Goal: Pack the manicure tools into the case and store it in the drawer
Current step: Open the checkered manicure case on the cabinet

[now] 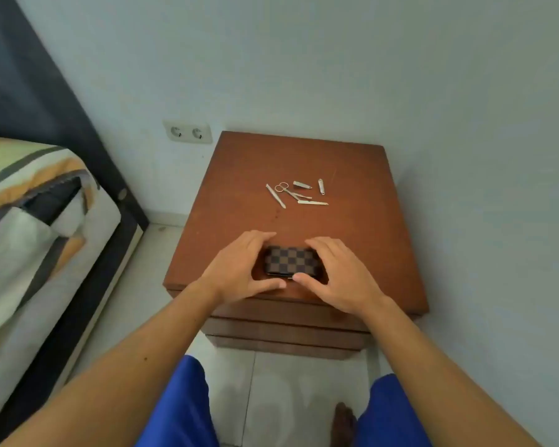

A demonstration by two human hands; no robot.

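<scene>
A small brown checkered case (291,262) lies closed near the front edge of a wooden nightstand (362,240). My left hand (239,269) grips its left end, fingers curled over the far side and thumb at the near edge. My right hand (339,275) grips its right end the same way. Farther back on the top lie several metal manicure tools: a pointed pusher (275,196), small scissors (286,189), a nail clipper (302,184), a second slim clipper (321,186) and a flat file (312,202).
The nightstand's drawer fronts (288,330) sit closed below the top, facing me. A bed (29,227) with a dark headboard stands to the left. A double wall socket (188,132) is behind the nightstand. My legs in blue shorts stand on the tiled floor.
</scene>
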